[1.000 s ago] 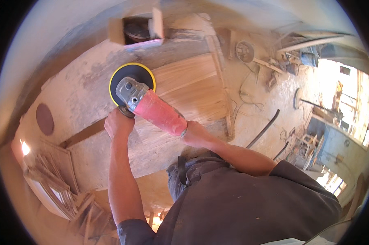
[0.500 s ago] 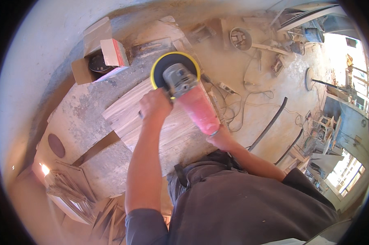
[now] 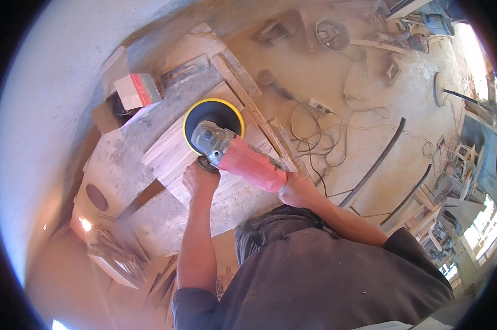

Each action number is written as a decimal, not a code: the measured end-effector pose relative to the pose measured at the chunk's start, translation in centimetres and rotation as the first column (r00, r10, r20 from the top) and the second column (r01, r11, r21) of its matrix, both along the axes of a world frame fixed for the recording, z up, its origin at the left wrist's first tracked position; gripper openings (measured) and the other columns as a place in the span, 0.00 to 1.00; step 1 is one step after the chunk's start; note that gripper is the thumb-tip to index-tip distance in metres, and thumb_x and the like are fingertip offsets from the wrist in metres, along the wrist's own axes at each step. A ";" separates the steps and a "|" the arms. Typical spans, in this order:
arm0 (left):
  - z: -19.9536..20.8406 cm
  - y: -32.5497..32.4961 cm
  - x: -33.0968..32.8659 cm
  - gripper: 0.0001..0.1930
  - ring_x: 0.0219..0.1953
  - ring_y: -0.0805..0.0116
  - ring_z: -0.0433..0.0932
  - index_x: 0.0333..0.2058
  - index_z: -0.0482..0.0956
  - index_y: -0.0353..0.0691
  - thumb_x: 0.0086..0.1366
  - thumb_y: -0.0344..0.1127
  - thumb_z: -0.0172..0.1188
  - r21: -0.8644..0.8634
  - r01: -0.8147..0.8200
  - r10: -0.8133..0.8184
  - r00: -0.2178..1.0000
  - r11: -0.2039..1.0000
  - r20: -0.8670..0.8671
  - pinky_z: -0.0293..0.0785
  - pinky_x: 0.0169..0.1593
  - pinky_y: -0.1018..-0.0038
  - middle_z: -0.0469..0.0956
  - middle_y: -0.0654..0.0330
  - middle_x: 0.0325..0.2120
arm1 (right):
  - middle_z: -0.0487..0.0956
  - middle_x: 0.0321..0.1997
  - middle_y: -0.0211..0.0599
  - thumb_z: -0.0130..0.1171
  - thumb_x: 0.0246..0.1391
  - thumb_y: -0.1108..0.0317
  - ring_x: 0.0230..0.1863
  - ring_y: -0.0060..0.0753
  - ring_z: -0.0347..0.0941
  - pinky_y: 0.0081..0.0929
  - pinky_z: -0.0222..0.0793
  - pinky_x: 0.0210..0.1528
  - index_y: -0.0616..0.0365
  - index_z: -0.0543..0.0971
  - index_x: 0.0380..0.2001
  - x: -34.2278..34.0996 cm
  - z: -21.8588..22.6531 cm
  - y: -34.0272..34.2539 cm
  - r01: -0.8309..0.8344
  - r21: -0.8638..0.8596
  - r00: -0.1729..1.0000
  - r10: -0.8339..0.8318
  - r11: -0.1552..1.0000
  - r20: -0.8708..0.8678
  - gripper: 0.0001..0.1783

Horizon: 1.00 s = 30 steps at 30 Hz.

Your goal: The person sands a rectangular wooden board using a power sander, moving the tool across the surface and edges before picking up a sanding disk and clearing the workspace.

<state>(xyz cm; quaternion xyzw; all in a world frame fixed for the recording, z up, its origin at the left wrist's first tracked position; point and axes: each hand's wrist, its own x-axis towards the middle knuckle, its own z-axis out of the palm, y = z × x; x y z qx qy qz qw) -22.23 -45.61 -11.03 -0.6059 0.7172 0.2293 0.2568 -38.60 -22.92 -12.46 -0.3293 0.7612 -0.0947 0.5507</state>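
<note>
A disc sander [image 3: 251,165] with a red body and grey gear head is held in both my hands over the bench. Its round black pad [image 3: 226,115] has a yellow rim and lies over a pale striped wood panel [image 3: 163,151], hiding part of it. My left hand [image 3: 199,181] is closed around the dark side handle [image 3: 207,164] near the gear head. At the rear end of the red body, my right hand [image 3: 299,191] wraps the grip. Whether the pad touches the wood I cannot tell.
On the dusty workbench [image 3: 113,151] sit an open cardboard box [image 3: 132,92] and a brown round disc [image 3: 96,197]. Wood strips [image 3: 259,129] line its right edge. Cables [image 3: 314,137], a bucket [image 3: 332,35] and a curved dark strip [image 3: 377,162] lie on the floor. Boards [image 3: 113,253] stand lower left.
The sander has moved left and nearer over the panel, its head swinging left. Both hands keep their hold. The whole view has shifted slightly.
</note>
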 end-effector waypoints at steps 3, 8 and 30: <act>-0.8 -0.8 0.1 0.10 0.42 0.47 0.84 0.37 0.86 0.48 0.57 0.40 0.64 -0.057 0.038 -0.037 0.999 0.998 0.007 0.79 0.45 0.53 0.85 0.48 0.35 | 0.83 0.38 0.55 0.58 0.45 0.68 0.41 0.58 0.81 0.51 0.77 0.44 0.58 0.81 0.43 -0.4 -0.9 -0.8 -0.052 -0.054 0.999 0.051 0.997 -0.015 0.18; 0.0 -1.1 -6.6 0.13 0.46 0.47 0.83 0.39 0.85 0.40 0.62 0.40 0.58 0.068 0.176 -0.166 0.977 0.982 -0.133 0.79 0.48 0.54 0.84 0.44 0.40 | 0.83 0.32 0.55 0.61 0.46 0.70 0.39 0.59 0.81 0.46 0.78 0.41 0.64 0.79 0.40 -2.1 -1.6 3.0 0.062 -0.250 0.993 -0.084 0.966 -0.077 0.16; -0.9 1.3 21.5 0.10 0.41 0.49 0.85 0.35 0.86 0.42 0.61 0.39 0.59 -0.056 -0.179 0.164 0.964 0.982 -0.211 0.81 0.44 0.56 0.85 0.48 0.35 | 0.83 0.36 0.58 0.62 0.47 0.65 0.42 0.58 0.81 0.43 0.77 0.44 0.64 0.82 0.37 16.3 -0.8 -2.6 -0.349 -0.072 0.935 0.343 0.934 -0.084 0.15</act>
